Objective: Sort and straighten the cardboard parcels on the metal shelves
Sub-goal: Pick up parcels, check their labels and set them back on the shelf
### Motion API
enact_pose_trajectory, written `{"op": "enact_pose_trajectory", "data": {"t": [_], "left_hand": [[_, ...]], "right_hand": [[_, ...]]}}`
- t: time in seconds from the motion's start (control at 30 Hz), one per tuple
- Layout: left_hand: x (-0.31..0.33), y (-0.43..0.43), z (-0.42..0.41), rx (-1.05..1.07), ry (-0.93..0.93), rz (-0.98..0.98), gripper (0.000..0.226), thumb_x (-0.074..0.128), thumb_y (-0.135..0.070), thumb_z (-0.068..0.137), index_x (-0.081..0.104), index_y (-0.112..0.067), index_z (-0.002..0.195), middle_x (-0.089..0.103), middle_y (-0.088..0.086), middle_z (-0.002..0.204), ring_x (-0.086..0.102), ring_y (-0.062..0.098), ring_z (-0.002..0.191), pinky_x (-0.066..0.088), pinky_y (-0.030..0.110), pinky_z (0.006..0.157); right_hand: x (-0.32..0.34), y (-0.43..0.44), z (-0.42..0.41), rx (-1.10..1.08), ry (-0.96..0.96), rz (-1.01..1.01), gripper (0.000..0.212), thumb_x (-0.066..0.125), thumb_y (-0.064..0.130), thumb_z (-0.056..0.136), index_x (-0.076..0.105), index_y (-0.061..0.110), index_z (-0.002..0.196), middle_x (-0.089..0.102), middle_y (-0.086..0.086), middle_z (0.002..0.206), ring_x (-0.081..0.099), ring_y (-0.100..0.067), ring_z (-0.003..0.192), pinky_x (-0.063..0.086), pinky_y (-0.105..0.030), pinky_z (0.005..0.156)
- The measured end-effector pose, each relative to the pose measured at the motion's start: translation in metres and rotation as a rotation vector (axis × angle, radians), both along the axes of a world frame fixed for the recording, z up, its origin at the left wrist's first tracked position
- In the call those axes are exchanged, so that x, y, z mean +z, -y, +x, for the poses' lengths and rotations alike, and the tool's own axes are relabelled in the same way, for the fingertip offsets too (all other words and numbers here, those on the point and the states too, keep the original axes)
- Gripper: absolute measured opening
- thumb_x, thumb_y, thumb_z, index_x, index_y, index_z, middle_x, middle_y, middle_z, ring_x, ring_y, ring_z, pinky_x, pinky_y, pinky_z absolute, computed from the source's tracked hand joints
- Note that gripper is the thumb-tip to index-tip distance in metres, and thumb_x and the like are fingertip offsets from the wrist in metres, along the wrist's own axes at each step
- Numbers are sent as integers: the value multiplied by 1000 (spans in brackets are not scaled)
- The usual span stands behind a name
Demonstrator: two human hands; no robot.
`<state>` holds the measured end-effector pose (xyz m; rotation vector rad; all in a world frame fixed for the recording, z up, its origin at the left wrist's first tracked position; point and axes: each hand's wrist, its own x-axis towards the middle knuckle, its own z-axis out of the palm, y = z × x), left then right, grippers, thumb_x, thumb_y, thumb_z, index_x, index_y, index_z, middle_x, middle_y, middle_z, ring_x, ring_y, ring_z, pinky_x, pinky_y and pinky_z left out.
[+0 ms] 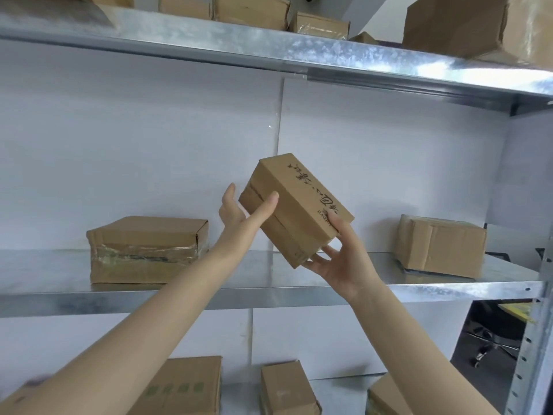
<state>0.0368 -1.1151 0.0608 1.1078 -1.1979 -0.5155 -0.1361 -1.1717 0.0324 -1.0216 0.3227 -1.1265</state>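
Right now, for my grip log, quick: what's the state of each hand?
Left hand: grips the tilted cardboard box on its left side.
Right hand: holds the same box at its lower right end.

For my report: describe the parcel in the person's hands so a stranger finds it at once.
Find the middle metal shelf. Above it, between a flat taped parcel and a wrapped parcel, the left hand and right hand hold a small parcel. Only it is tilted, with black writing.

three shelves [269,283], two hands [236,215], over ten parcels [296,205]
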Motion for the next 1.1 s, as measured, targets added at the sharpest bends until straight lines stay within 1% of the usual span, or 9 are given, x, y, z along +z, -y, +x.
{"op": "enact_pose_trajectory", "data": {"t": [0.13,0.27,0.37,0.43,0.57,0.73,0.83,1.0,1.1], "left_hand": [[-5,-1,-11,-32,172,-31,136,79,-62,49,-15,-43,146,-16,-17,154,-6,6,146,11,36,118],[-13,0,-10,44,656,-33,159,87,-59,42,-47,-44,126,-55,-16,134,-42,10,134,-12,45,116],[-15,2,-10,72,703,-21,159,86,-60,45,-51,-42,123,-59,-17,129,-45,13,132,-15,50,115],[-14,3,-7,43,663,-36,155,82,-66,43,-49,-46,123,-58,-19,130,-45,9,132,-9,50,118],[-3,3,3,-90,392,36,137,71,-73,47,-28,-49,140,-30,-18,153,-12,8,146,11,47,120],[11,-1,5,-212,110,131,110,49,-95,44,21,-54,143,28,-20,152,32,17,139,29,49,113],[19,-4,2,-310,29,172,91,34,-96,56,50,-48,131,55,-11,136,52,22,126,41,54,103],[23,-9,-3,-357,-42,207,82,30,-85,64,56,-41,127,63,-3,127,61,26,115,44,55,100],[20,-9,-5,-366,-9,233,81,28,-86,64,55,-43,127,61,-3,129,59,27,117,42,55,103]], "right_hand": [[-7,-3,8,-29,-7,-13,52,74,33,81,57,17,127,57,-13,128,63,-32,113,55,-53,89],[-13,-4,10,-26,-37,-7,70,81,36,72,52,13,131,47,-18,142,60,-39,117,55,-56,84],[-13,-7,8,-45,-91,-42,62,80,44,73,59,16,124,47,-15,142,59,-38,120,54,-56,89],[-10,-11,3,-64,-179,-135,44,65,61,81,69,22,101,57,-14,127,63,-32,114,51,-53,96],[-4,1,-12,-80,-254,-190,50,37,69,89,66,30,103,64,4,112,60,-18,111,38,-50,111],[-2,4,-23,-29,-307,-443,24,52,44,90,61,34,110,58,19,131,45,-8,132,17,-45,120],[-1,6,-26,-22,-284,-626,33,65,32,87,58,34,120,44,15,149,31,-13,144,16,-47,121],[5,7,-23,-135,-392,-805,63,72,27,78,42,37,133,38,10,152,32,-13,142,16,-51,120],[10,10,-22,-153,-449,-862,74,73,25,78,32,34,139,39,4,150,41,-15,127,34,-45,110]]}}
